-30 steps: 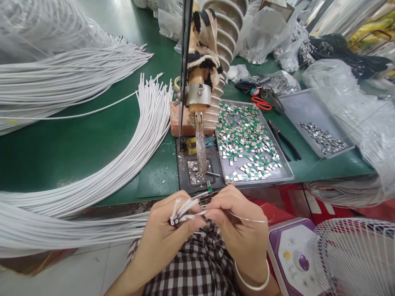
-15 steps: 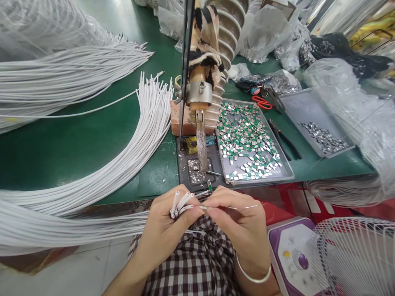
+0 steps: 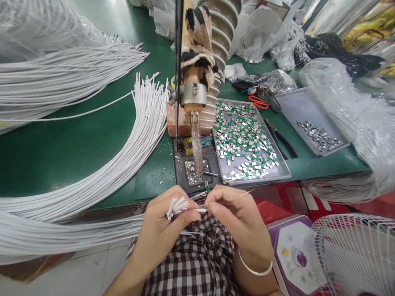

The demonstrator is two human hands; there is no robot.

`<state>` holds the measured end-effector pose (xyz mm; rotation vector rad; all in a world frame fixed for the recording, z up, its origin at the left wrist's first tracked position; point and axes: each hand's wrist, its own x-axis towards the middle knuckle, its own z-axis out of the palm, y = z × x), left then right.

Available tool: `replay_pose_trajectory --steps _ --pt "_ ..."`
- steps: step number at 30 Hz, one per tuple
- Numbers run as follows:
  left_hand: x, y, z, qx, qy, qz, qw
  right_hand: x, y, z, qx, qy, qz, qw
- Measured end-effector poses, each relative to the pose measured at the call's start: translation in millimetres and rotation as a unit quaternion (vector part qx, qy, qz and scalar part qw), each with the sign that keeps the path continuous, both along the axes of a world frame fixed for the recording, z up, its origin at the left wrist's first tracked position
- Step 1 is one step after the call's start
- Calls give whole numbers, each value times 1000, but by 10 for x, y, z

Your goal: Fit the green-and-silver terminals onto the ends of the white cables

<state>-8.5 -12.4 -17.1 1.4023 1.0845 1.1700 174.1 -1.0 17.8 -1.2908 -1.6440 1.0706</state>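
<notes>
Wires [image 3: 175, 205], a small white bunch of them, sit clamped in my left hand [image 3: 160, 230], the cut ends fanning up and to the right out of the fist. The rest of that bunch trails off to the left, low across my lap, so its long axis runs roughly left to right in front of me. My right hand [image 3: 237, 218] is just beside the left, thumb and forefinger pinched together on the tip of one wire that sticks out toward it; I also see a thin bare strand [image 3: 243, 193] running up and right from that pinch. The two hands nearly touch at that point, and the right is the one on the wire's end.

Straight ahead of both hands, on the near edge of the green bench [image 3: 77, 148], stands the soldering iron [image 3: 197, 144], its tip pointing down at a dark plate [image 3: 191, 176] speckled with solder. So the wire ends lie just below and in front of the iron tip, nearer the left hand than anything else. To the right of the iron is a metal tray [image 3: 284, 174] of small green and silver parts. A long sheaf of white cables [image 3: 123, 164] curves over the bench on the left. A fan [image 3: 354, 255] sits low at right.
</notes>
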Motion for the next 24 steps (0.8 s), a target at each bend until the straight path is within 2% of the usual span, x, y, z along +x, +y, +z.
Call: replay_pose_trajectory --steps 2,3,4,5,8,11,17,21,24 --pt "-24 0 -35 0 -4 10 1000 114 136 -53 50 -91 -93 990" --pt "-28 -2 -50 -3 -8 19 1000 174 221 -88 83 -163 -169 968" --pt "-26 -5 -62 -10 -14 29 999 230 311 -125 92 -259 -215 937" --pt "-17 -10 -68 -17 -23 42 999 279 398 -159 81 -344 -229 907" --pt "38 -24 -57 -45 -35 78 995 352 586 -225 64 -391 -208 894" --pt "75 -13 -40 -52 -4 93 994 339 621 -237 54 -395 -195 896" --pt "49 61 -93 -23 42 81 996 335 587 -237 46 -372 -232 898" --pt "62 56 -58 -30 34 96 994 320 543 -204 62 -315 -218 922" --pt "91 62 4 -39 22 86 995 190 368 -161 78 -212 -194 955"
